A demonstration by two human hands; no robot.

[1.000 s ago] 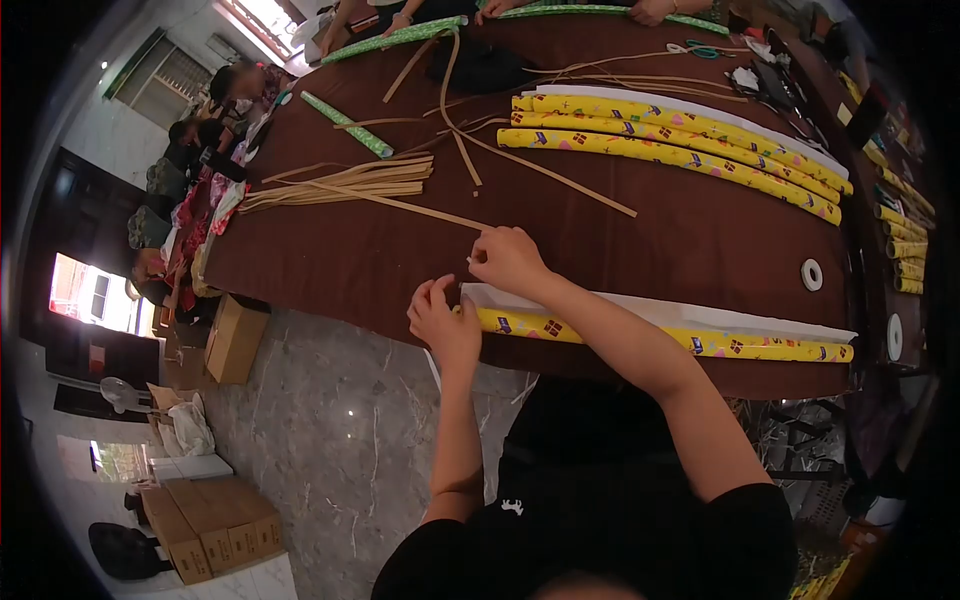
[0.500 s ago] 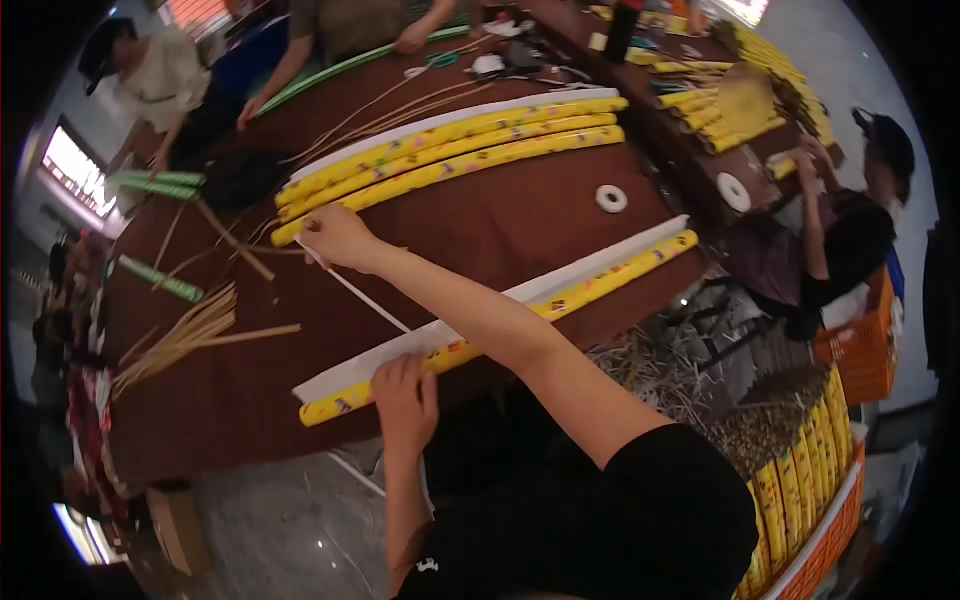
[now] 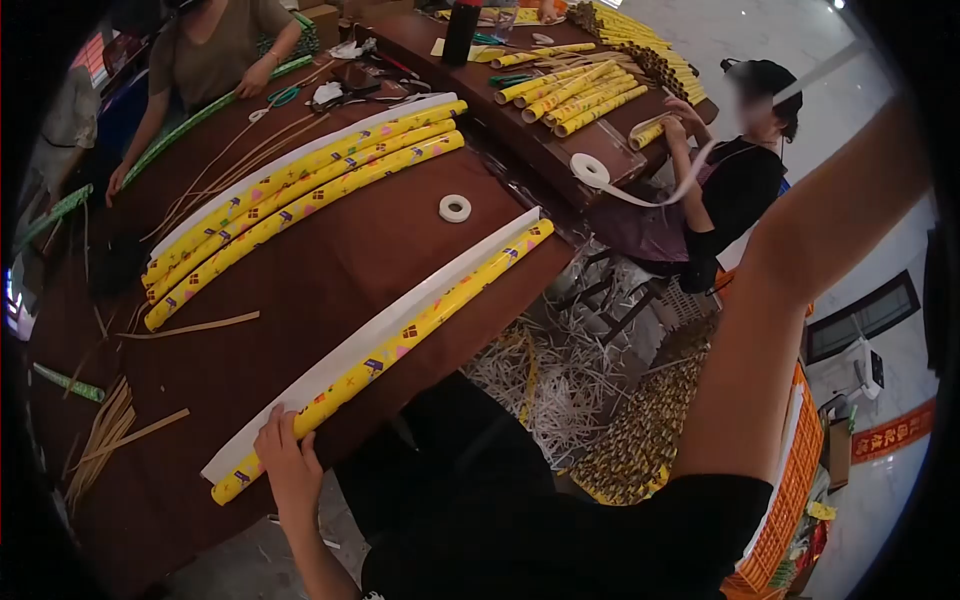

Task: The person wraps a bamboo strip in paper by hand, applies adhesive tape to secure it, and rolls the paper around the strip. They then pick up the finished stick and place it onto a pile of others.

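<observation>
Along the table's (image 3: 330,300) near edge lies a yellow roll (image 3: 375,362) with a white flap (image 3: 400,318). Left hand (image 3: 290,465) rests across it near the left end; pinch unconfirmed. Right hand out of view. Risk: one-ended restraint could let the far end swing, creasing the flap.

Across from me, teal-handled scissors (image 3: 284,96) lie near a long green tube (image 3: 187,128). On the next table (image 3: 470,90) I see an upright dark bottle (image 3: 461,35); a person in black (image 3: 752,188) is beside that table. To my right are shredded paper (image 3: 570,405) and a red banner (image 3: 893,432).
</observation>
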